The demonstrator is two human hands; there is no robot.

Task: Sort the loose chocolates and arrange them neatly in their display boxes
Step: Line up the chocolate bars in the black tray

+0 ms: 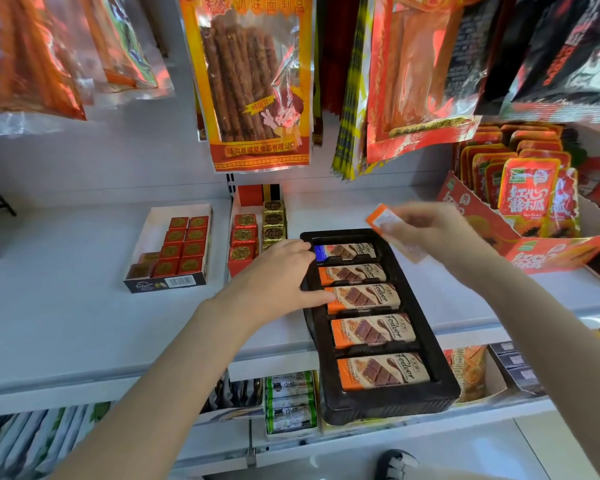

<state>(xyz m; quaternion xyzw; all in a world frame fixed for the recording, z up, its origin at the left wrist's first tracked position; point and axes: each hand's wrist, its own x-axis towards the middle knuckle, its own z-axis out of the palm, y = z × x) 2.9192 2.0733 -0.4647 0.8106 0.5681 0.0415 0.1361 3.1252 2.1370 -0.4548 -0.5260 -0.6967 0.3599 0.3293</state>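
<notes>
Left hand [278,271], fingers flat, steadies the black tray [388,407] while right hand [426,233] pinches an orange bar [381,220] for slotting.

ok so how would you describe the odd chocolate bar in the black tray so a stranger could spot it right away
Find the long black tray hanging over the front edge of the white shelf. It holds five bars in a row, front to back. The one you want is the blue-ended bar in the farthest slot, beside the left hand; the other four have orange ends.
</notes>
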